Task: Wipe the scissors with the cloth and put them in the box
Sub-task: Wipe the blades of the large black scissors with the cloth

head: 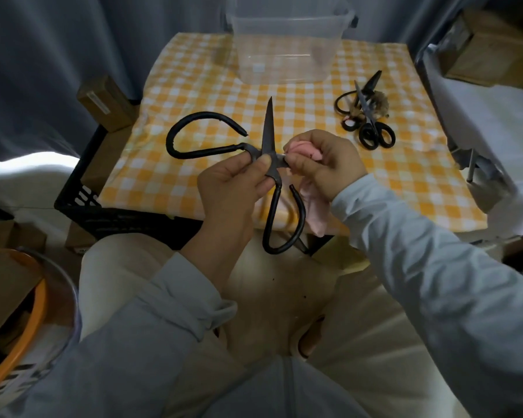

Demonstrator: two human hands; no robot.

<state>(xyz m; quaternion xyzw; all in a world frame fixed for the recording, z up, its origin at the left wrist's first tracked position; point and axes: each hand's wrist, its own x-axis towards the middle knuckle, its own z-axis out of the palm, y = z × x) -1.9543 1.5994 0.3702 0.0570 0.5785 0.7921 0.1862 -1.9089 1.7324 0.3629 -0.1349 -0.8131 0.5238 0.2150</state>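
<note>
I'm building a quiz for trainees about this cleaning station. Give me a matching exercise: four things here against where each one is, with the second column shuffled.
Things:
1. large scissors
2. pink cloth
3. clear box
4. smaller scissors

Places:
A. lying on the checked tablecloth, right side
B. bunched in the right hand
C. standing at the tablecloth's far edge
D. held by the left hand near the pivot

Pairs: 1-D, 2-B, 3-C, 4-A

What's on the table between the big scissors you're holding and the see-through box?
Only bare yellow checked tablecloth lies between the big scissors and the clear box. Nothing else sits on that stretch, as the head view shows.
</note>
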